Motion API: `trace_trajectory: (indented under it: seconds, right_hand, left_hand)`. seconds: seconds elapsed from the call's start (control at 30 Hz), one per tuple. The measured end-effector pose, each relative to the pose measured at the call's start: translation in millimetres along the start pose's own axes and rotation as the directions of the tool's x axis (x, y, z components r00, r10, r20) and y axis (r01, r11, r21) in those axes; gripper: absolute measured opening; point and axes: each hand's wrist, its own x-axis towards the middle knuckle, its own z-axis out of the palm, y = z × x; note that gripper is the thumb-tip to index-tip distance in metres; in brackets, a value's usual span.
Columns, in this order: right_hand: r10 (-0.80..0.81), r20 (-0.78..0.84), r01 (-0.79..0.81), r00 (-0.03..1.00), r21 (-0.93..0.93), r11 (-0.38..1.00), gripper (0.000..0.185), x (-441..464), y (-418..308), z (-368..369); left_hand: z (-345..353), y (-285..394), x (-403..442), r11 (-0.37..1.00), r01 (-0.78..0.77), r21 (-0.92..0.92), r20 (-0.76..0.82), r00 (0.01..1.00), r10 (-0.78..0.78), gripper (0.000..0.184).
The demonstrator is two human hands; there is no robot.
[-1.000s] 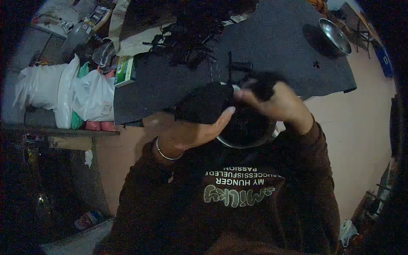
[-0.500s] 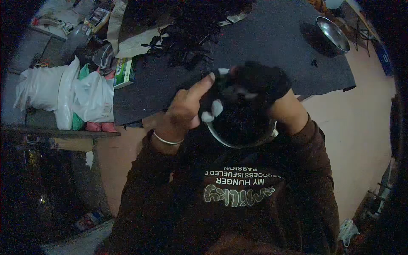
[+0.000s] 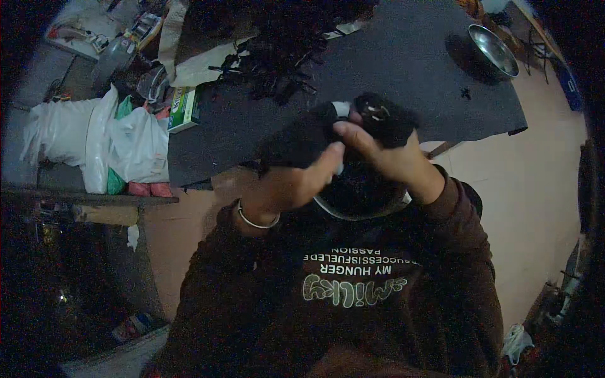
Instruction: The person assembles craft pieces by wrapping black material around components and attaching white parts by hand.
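Note:
My left hand (image 3: 293,189) is closed round a dark, cloth-like piece (image 3: 293,142) that spreads out past its fingers. My right hand (image 3: 403,164) grips a black part (image 3: 384,116) with small shiny spots, thumb pointing left. Between the two hands a small white piece (image 3: 341,109) shows, and the thumbs nearly meet below it. Under the hands is a round bowl (image 3: 353,216) with a pale metal rim and dark contents, close against the body. The fine shape of the held pieces is too dark to tell.
A grey mat (image 3: 403,44) covers the table, with a heap of black parts (image 3: 277,69) on it. A green-white box (image 3: 184,110) and white plastic bags (image 3: 135,138) lie left. At the back right sits a metal dish (image 3: 493,50) near a small black part (image 3: 466,93).
My left hand has come down from its raised, finger-out pose and tilted toward the right. Both hands have drawn together over the bowl. A black strip on the mat a second ago no longer shows.

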Motion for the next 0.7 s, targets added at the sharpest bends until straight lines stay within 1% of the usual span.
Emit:
trace_trajectory:
  seconds: [0.07, 0.1, 0.17, 0.2, 0.27, 0.3, 0.37, 0.4, 0.43, 0.47, 0.5, 0.53, 0.57, 0.6, 0.67, 0.7]
  right_hand:
    - [0.117, -0.002, -0.116, 0.993, 0.104, 0.988, 0.018, 2, 6, 2]
    - [0.116, -0.002, -0.115, 0.993, 0.104, 0.988, 0.018, 2, 9, 2]
    - [0.058, 0.046, -0.064, 0.997, 0.128, 0.99, 0.022, 3, 14, 1]
    - [0.058, 0.046, -0.064, 0.997, 0.127, 0.99, 0.022, 2, 15, 0]
    - [0.022, 0.149, -0.027, 0.989, 0.034, 0.999, 0.028, 0, 14, -2]
    - [0.02, 0.151, -0.026, 0.988, 0.034, 0.999, 0.028, 1, 12, -4]
    - [0.17, 0.276, -0.15, 0.946, -0.091, 0.985, 0.034, 2, 7, -9]
    - [0.172, 0.272, -0.153, 0.947, -0.091, 0.984, 0.034, 1, 13, -8]
    - [0.276, 0.299, -0.205, 0.914, -0.247, 0.947, 0.036, -1, 25, -5]
    - [0.328, 0.305, -0.227, 0.894, -0.323, 0.919, 0.037, -1, 26, -5]
    - [0.378, 0.31, -0.243, 0.872, -0.398, 0.885, 0.038, -1, 27, -4]
    - [0.26, 0.327, -0.194, 0.909, -0.22, 0.956, 0.039, 0, 20, -4]
    - [0.138, 0.32, -0.134, 0.937, -0.036, 0.99, 0.04, 1, 16, -4]
    - [0.139, 0.321, -0.135, 0.937, -0.035, 0.99, 0.04, 1, 15, -2]
    - [0.096, 0.294, -0.107, 0.951, 0.021, 0.994, 0.042, 1, 15, 1]
    - [0.096, 0.295, -0.107, 0.951, 0.023, 0.994, 0.042, 0, 18, 8]
  left_hand:
    - [10, -5, -5, 0.988, -0.153, -0.033, -0.056, 0.987, 0.151, 0.012]
    - [10, -5, -6, 0.988, -0.153, -0.033, -0.057, 0.987, 0.151, 0.012]
    - [10, -5, -8, 0.998, -0.067, -0.01, -0.048, 0.997, 0.066, 0.012]
    - [8, -6, -8, 0.998, -0.066, -0.01, -0.049, 0.997, 0.066, 0.012]
    - [5, -8, -7, 0.974, -0.184, 0.133, -0.002, 0.983, 0.186, 0.011]
    - [5, -8, -6, 0.974, -0.183, 0.135, -0.003, 0.983, 0.185, 0.011]
    - [6, -7, -3, 0.97, -0.199, 0.142, -0.031, 0.978, 0.205, 0.012]
    - [8, -4, -1, 0.97, -0.201, 0.139, -0.029, 0.978, 0.207, 0.012]
    - [10, 0, 0, 0.994, -0.081, 0.079, -0.044, 0.995, 0.084, 0.013]
    - [10, 2, 1, 0.999, 0.043, 0.019, -0.052, 0.998, -0.042, 0.014]
    - [10, 0, -1, 0.999, 0.043, 0.02, -0.052, 0.998, -0.042, 0.014]
    - [10, -4, -4, 0.999, -0.01, 0.031, -0.022, 1.0, 0.011, 0.016]
    - [11, -7, -6, 0.997, -0.064, 0.04, 0.01, 0.998, 0.064, 0.018]
    - [10, -7, -6, 0.997, -0.063, 0.039, 0.01, 0.998, 0.063, 0.018]
    - [10, -7, -4, 0.986, -0.141, 0.089, -0.001, 0.99, 0.141, 0.02]
    - [7, -5, -4, 0.986, -0.14, 0.09, 0.0, 0.99, 0.141, 0.02]
